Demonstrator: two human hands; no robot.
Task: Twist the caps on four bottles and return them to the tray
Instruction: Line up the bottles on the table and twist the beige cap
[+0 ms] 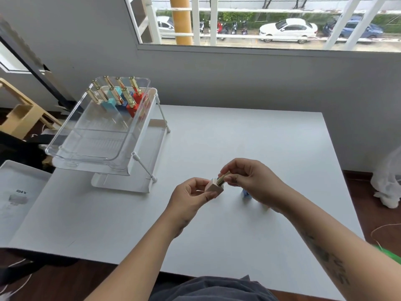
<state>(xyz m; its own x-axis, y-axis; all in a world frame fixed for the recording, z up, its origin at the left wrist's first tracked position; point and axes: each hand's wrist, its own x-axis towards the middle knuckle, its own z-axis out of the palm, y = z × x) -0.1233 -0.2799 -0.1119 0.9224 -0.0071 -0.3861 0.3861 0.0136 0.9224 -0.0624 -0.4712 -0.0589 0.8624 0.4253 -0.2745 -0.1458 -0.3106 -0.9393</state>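
My left hand [191, 197] grips a small beige square bottle [213, 187] tilted over the middle of the white table [249, 137]. My right hand [249, 179] pinches that bottle's gold cap [223, 178] between thumb and fingers. A blue bottle [245, 194] stands on the table just under my right hand, mostly hidden by it. A sliver of another blue bottle shows behind the beige one. The clear tray [91, 144] sits on a white rack at the table's left, with several gold-capped bottles [121, 101] in beige, teal, blue and red at its far end.
The white rack [149, 135] under the tray has thin slanted legs reaching toward the table's middle. A white box [17, 196] lies at the left, off the table's edge. A wall and window run behind the table. White plastic wrap [388, 181] lies at the right.
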